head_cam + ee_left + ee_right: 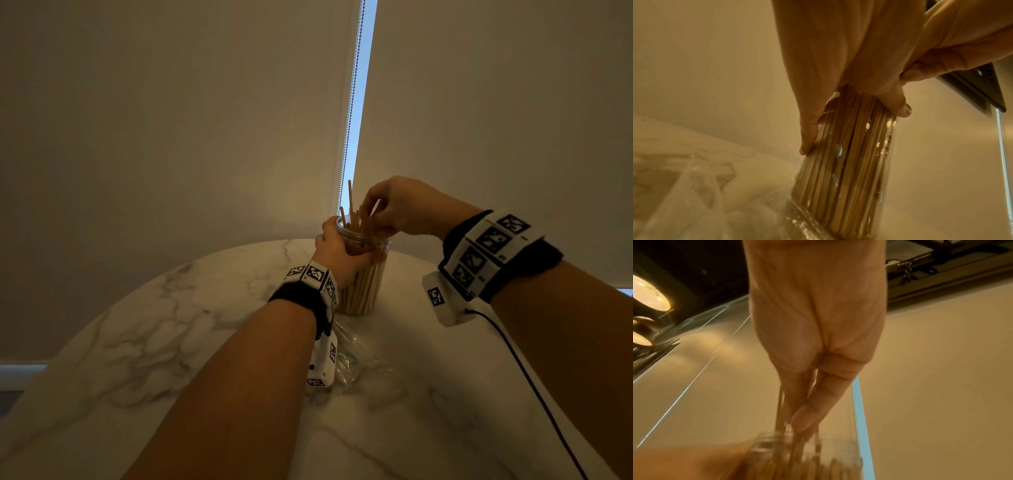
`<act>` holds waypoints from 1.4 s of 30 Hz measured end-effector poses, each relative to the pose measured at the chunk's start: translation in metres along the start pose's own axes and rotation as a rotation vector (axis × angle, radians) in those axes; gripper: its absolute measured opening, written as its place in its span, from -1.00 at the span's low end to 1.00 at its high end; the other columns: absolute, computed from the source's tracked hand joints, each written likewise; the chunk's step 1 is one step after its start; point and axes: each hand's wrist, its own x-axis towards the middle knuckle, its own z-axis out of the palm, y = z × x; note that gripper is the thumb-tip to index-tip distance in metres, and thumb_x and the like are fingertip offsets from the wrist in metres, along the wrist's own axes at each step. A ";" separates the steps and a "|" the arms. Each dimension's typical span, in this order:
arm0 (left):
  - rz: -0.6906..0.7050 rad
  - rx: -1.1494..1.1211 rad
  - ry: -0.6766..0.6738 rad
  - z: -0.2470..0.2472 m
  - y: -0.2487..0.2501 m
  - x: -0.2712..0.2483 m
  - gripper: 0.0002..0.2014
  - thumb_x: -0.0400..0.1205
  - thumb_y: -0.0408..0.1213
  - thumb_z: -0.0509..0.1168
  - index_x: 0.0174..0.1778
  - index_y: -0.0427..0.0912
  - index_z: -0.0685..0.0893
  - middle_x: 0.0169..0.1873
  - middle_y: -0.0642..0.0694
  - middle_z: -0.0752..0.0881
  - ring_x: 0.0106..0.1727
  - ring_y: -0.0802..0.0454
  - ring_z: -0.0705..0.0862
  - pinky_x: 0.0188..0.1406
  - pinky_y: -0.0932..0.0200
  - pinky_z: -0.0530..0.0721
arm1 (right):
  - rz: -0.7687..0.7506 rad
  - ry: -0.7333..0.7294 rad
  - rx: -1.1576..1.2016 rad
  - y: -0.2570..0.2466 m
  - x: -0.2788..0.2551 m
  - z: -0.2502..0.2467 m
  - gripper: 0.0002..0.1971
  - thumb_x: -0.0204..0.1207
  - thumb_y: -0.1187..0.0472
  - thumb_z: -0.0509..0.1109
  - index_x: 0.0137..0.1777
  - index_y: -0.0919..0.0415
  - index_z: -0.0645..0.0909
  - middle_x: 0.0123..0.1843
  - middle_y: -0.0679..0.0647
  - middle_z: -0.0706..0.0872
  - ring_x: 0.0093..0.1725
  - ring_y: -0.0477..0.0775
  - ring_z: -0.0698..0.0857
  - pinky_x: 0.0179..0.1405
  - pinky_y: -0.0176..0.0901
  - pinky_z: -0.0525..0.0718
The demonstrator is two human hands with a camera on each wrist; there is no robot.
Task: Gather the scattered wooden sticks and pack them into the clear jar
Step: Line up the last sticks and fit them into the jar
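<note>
The clear jar stands upright on the marble table, packed with upright wooden sticks whose tops stick out above its rim. My left hand grips the jar near its top; in the left wrist view its fingers wrap the jar. My right hand is over the jar's mouth, fingers curled and pinching some protruding sticks. The right wrist view is blurred: the right hand's fingers reach down among the sticks above the jar's rim.
A crumpled clear plastic bag lies on the table just in front of the jar, under my left wrist. A black cable runs from my right wrist camera. Closed blinds and a bead chain hang behind the table.
</note>
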 end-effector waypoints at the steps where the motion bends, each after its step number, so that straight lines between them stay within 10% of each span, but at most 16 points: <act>1: -0.003 -0.002 -0.002 0.000 0.000 0.000 0.16 0.30 0.13 0.65 0.68 -0.04 0.07 0.47 -0.15 0.41 0.47 -0.14 0.47 0.34 0.01 0.55 | -0.003 0.077 0.047 0.003 0.001 0.004 -0.91 0.51 0.23 0.55 -0.03 0.09 0.72 -0.19 0.01 0.82 -0.22 -0.04 0.83 0.00 0.01 0.82; 8: -0.004 0.007 -0.010 0.000 -0.001 0.000 0.17 0.32 0.15 0.64 0.70 -0.06 0.05 0.51 -0.15 0.39 0.50 -0.13 0.45 0.39 0.00 0.51 | -0.081 0.540 0.224 0.014 0.011 0.018 -0.88 0.52 0.19 0.54 -0.13 0.10 0.63 -0.37 0.01 0.78 -0.40 -0.09 0.79 -0.23 -0.02 0.82; 15: -0.012 0.005 -0.010 0.001 -0.002 0.002 0.19 0.28 0.16 0.65 0.69 -0.02 0.05 0.48 -0.14 0.42 0.46 -0.13 0.49 0.28 0.06 0.56 | 0.059 -0.101 -0.179 0.003 0.020 0.021 -0.87 0.56 0.33 0.43 -0.01 0.14 0.78 -0.14 -0.06 0.70 -0.16 -0.14 0.61 -0.37 -0.34 0.46; 21: -0.007 -0.007 -0.021 0.000 -0.003 0.003 0.21 0.26 0.18 0.65 0.69 -0.03 0.04 0.50 -0.14 0.40 0.48 -0.12 0.47 0.43 -0.06 0.57 | -0.017 0.326 0.054 0.013 0.025 0.020 -0.90 0.47 0.19 0.60 -0.16 0.17 0.73 -0.31 -0.02 0.80 -0.37 -0.11 0.79 -0.29 -0.18 0.77; 25: -0.011 -0.008 -0.019 0.001 -0.004 0.002 0.23 0.22 0.23 0.64 0.68 0.01 0.05 0.47 -0.13 0.43 0.45 -0.14 0.50 0.41 -0.12 0.59 | -0.003 0.050 -0.230 0.009 0.025 0.028 -0.75 0.63 0.08 0.39 -0.10 0.20 0.82 -0.16 0.09 0.82 -0.25 -0.06 0.68 -0.34 -0.28 0.55; 29: -0.004 -0.024 -0.005 0.001 -0.005 0.000 0.19 0.26 0.18 0.66 0.67 -0.02 0.08 0.47 -0.14 0.43 0.43 -0.12 0.51 0.39 -0.03 0.58 | 0.004 0.210 0.130 0.003 0.028 0.024 -0.48 0.73 -0.18 0.11 0.19 0.23 0.70 0.09 0.14 0.76 0.03 0.11 0.69 0.05 0.01 0.65; 35: -0.025 -0.021 -0.007 0.001 0.000 -0.001 0.14 0.35 0.07 0.64 0.70 0.00 0.03 0.52 -0.16 0.36 0.49 -0.17 0.46 0.21 0.12 0.50 | -0.054 0.061 -0.030 0.009 0.026 0.030 -0.88 0.59 0.20 0.42 0.01 0.04 0.79 0.00 -0.01 0.77 -0.18 -0.12 0.67 -0.36 -0.38 0.49; 42: -0.034 -0.027 -0.002 0.000 0.002 -0.004 0.16 0.33 0.10 0.64 0.71 0.00 0.04 0.52 -0.16 0.37 0.48 -0.17 0.47 0.34 -0.01 0.55 | -0.060 0.149 -0.388 -0.001 0.030 0.040 -0.88 0.59 0.19 0.42 0.02 0.21 0.73 -0.03 0.09 0.78 -0.06 0.07 0.69 -0.08 -0.12 0.64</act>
